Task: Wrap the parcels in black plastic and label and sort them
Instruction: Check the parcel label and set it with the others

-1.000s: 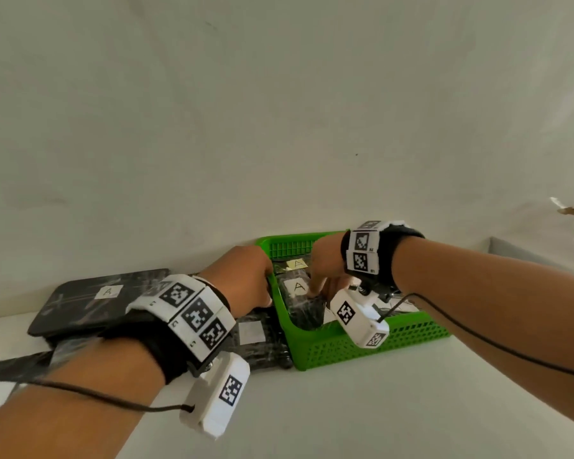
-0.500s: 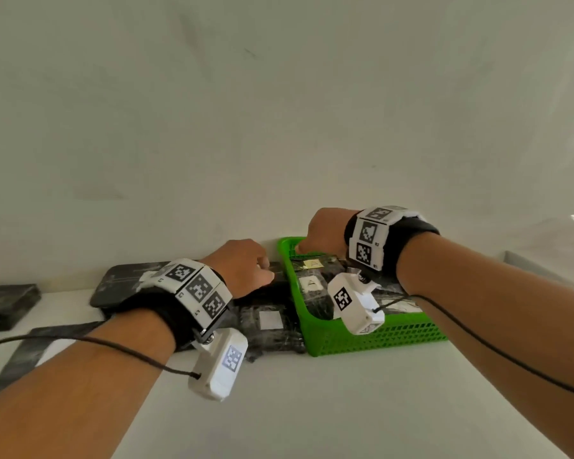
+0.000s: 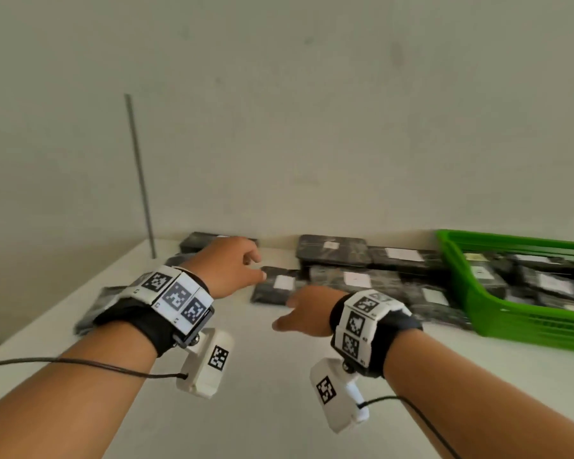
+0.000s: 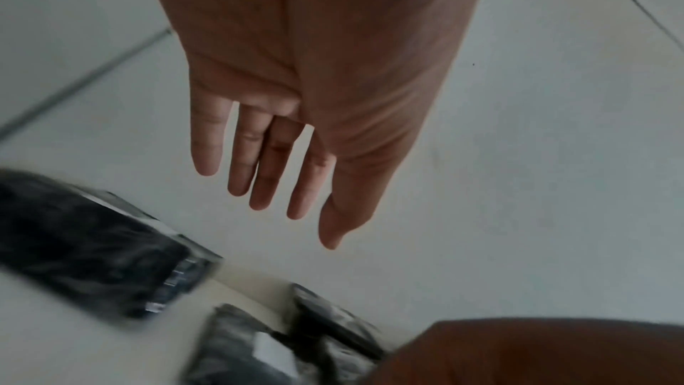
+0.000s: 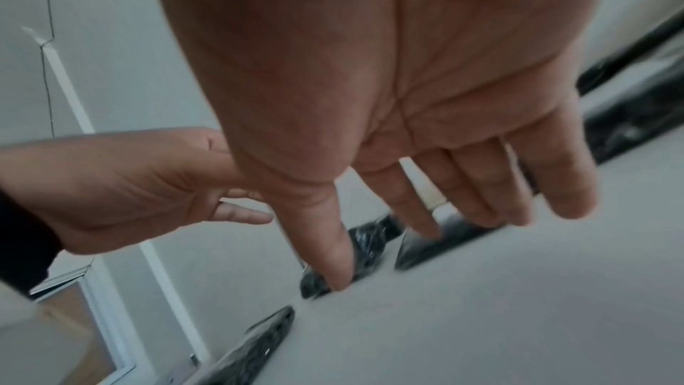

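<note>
Several black-wrapped parcels with white labels lie in a row along the wall on the white table (image 3: 279, 409); one small parcel (image 3: 277, 286) lies just beyond both hands. My left hand (image 3: 232, 266) hovers above the table left of it, fingers spread and empty (image 4: 266, 174). My right hand (image 3: 304, 314) hangs just in front of that parcel, fingers straight and holding nothing (image 5: 444, 201). A green basket (image 3: 497, 313) at the right holds more labelled parcels (image 3: 550, 283).
A thin metal rod (image 3: 141, 180) stands against the wall at the back left. More black parcels (image 3: 332, 250) sit by the wall, and another lies at the left under my left wrist (image 4: 85, 245). The table's near half is bare white surface.
Both hands have left the green basket and moved left over the row of parcels. The view has swung left, so the basket now sits at the right edge. Both hands have opened.
</note>
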{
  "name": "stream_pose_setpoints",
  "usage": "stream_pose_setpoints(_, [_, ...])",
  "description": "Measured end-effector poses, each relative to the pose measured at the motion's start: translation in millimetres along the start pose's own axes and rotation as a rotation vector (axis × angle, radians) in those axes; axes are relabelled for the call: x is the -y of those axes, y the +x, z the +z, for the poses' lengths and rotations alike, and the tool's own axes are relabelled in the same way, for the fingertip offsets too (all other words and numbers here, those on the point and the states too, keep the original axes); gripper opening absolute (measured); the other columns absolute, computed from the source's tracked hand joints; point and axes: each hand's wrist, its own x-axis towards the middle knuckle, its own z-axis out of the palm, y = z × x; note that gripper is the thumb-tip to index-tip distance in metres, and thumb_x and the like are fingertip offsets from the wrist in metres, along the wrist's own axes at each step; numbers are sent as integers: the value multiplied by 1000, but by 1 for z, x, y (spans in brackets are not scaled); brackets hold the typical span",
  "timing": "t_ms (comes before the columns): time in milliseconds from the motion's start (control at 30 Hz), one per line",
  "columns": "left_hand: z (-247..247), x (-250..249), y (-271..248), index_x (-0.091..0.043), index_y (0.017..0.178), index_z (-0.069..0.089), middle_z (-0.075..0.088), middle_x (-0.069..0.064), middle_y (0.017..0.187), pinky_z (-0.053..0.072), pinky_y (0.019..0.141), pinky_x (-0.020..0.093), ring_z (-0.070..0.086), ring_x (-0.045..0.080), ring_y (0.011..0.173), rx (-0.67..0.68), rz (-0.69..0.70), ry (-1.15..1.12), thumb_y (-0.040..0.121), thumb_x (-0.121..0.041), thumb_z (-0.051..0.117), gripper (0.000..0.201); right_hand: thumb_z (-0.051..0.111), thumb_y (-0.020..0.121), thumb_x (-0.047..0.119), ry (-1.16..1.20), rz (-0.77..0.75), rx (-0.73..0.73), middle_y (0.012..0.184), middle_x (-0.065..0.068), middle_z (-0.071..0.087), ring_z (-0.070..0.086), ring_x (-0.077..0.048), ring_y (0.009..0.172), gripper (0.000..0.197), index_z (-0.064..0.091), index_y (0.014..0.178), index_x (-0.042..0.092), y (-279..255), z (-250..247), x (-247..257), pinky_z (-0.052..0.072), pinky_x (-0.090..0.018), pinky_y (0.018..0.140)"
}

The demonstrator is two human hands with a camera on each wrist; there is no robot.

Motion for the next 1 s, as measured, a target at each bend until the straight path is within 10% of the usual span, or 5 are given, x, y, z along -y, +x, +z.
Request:
stream_pose_setpoints(300, [-22,127,-49,-24,140,52,46,3,141,44,109,46,50,24,127,39,-285,136,89,-49,74,62,55,100,63,-80,-36,91,120,-6,64,60,-24,105,61,67,126,10,55,48,81,44,-31,85])
stream_pose_setpoints(567, [-6,190,-26,-16,159,26,33,18,157,42,115,47,40,35,143,191,-606,157,78,-67,78,109,54,101,61,-145,-12,50,71,0,49,45,-13,61,58,46,68,14,74,45,106,34,-25,56])
stream_pose_setpoints(867, [-4,182,-22,-25,144,35,41,17,135,48,103,47,47,40,123,138,-676,150,63,-66,72,98,49,102,64,-122,-39,54,76,-2,51,49,-16,67,63,52,70,10,81,48,87,41,-29,67])
stream_pose_setpoints(1000, [-6,140,-41,-34,140,39,37,9,133,43,100,44,38,34,129,42,-560,-39,72,-60,77,83,54,105,51,279,-41,31,104,-20,67,63,-34,96,60,69,112,-6,68,46,72,52,-41,93])
